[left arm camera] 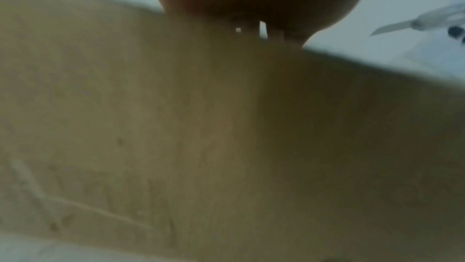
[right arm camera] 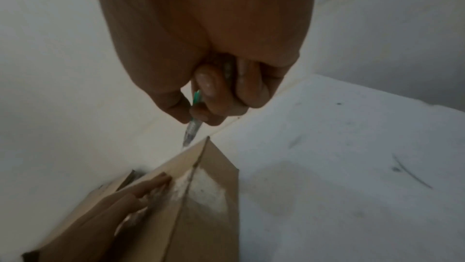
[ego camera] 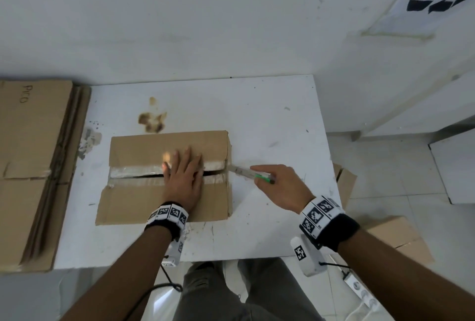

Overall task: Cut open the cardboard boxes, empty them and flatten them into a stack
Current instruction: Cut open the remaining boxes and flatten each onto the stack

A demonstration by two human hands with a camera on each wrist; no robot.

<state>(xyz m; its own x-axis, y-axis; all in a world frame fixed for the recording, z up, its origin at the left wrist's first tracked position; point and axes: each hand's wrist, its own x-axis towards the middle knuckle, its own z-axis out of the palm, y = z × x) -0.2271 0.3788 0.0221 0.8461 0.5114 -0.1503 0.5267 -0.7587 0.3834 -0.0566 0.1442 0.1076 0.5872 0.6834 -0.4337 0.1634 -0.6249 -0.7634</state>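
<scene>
1. My right hand (ego camera: 279, 184) has its fingers (right arm camera: 211, 95) curled round a slim utility knife (ego camera: 250, 173) with a clear body and a green slider. The blade tip sits at the right end of the cardboard box (ego camera: 167, 176), right where the taped seam meets the edge.

2. My left hand (ego camera: 183, 179) lies flat on the box lid, fingers straight and spread across the seam, pressing down without gripping anything. From the right wrist view those fingertips (right arm camera: 161, 180) rest just beside the tape.

3. The tape strip (ego camera: 133, 174) runs along the middle of the box top. A dark slit shows along the seam left of my left hand, so I judge the tape is already parted over most of its length.

4. The box sits on the white table (ego camera: 270, 120), near its front edge. Left of the box, a stack of flattened cardboard (ego camera: 33, 166) overhangs the table.

5. My handling judgement: the box looks light and thin-walled, stiff along its folds but soft mid-panel, so the lid will sag if I lean hard. I would keep my left palm well back from the blade's path.

6. To open it, I would take each flap by its free edge at the seam; to flatten, push in at opposite corners.
</scene>
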